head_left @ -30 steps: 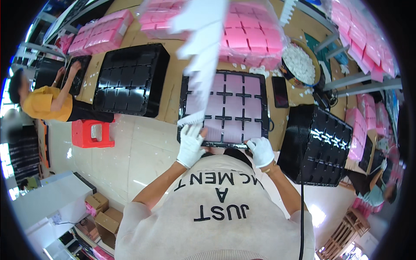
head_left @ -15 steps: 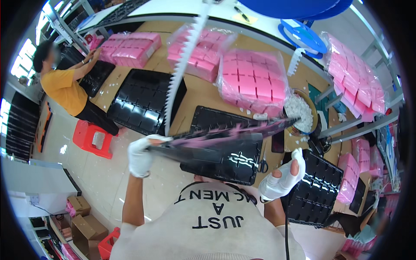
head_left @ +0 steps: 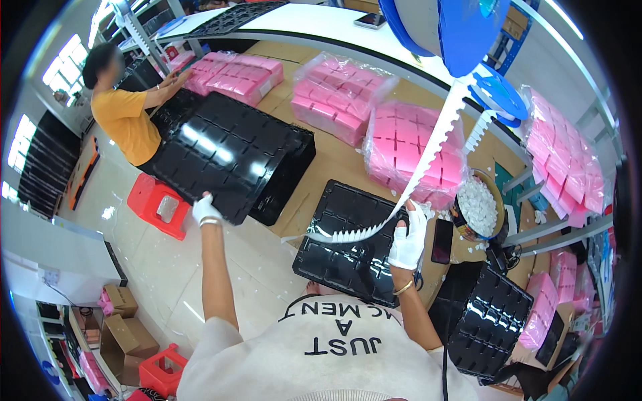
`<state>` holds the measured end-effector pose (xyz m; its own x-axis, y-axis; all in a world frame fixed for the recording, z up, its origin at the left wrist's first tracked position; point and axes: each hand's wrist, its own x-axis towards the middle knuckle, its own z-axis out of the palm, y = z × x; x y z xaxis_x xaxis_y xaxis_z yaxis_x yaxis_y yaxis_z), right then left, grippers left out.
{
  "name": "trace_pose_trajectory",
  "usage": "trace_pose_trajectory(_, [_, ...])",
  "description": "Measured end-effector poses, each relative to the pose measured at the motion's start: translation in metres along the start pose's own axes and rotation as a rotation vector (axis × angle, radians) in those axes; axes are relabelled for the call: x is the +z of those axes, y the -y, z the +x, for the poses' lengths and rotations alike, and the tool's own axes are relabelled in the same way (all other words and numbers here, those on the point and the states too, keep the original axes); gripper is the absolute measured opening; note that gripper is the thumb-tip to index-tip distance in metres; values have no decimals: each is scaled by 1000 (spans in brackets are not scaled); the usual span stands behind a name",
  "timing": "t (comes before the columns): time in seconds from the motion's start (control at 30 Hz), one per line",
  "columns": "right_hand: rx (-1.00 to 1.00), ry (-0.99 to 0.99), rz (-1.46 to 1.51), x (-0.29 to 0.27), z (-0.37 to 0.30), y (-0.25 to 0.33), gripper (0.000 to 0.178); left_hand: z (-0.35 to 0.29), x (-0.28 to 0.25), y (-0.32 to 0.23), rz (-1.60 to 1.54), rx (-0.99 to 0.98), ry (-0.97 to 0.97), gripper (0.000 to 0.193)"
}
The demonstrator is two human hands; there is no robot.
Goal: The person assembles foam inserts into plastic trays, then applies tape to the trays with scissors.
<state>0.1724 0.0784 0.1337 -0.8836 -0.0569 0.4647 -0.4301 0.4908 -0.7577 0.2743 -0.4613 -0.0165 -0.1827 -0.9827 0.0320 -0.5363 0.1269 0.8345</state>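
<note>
My left hand (head_left: 207,210), in a white glove with bare fingertips, grips the near edge of a black plastic tray (head_left: 217,184) lying on top of a stack at the left. My right hand (head_left: 408,242), gloved the same way, is over the right part of another black tray (head_left: 341,217) in front of me. Its thumb and fingers are apart, close beside a white toothed strip (head_left: 428,157). From a blue reel (head_left: 468,37), the strip hangs down and curls left across the front tray. Whether the fingers touch it, I cannot tell.
Pink foam blocks (head_left: 414,144) in clear film line the bench's back. At the right stand a tub of white pieces (head_left: 478,207), a dark phone (head_left: 442,240) and more black trays (head_left: 491,321). A person in yellow (head_left: 127,123) works at the far left, near a red stool (head_left: 157,206).
My left hand has moved left and up with the black tray, which now lies on the left stack. My right hand has moved left and up to the strip, which now curls over the front tray.
</note>
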Motion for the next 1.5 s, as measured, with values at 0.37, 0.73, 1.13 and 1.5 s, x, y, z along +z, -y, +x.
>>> trace_pose_trajectory(0.37, [206, -14, 110, 14, -32, -57, 40, -53, 80, -41, -119, -213, -119, 56])
trace_pose_trajectory(0.73, [236, 111, 71, 39, -40, -64, 36, -81, 90, -56, 348, 47, -297, 62])
trace_pose_trajectory(1.13, [289, 198, 126, 46, -60, -55, 36, -126, 79, -51, 390, 99, -185, 52])
trace_pose_trajectory(1.5, [261, 929, 857, 82, -41, -1, 31, -236, 6, -72, -127, 318, 1410, 41])
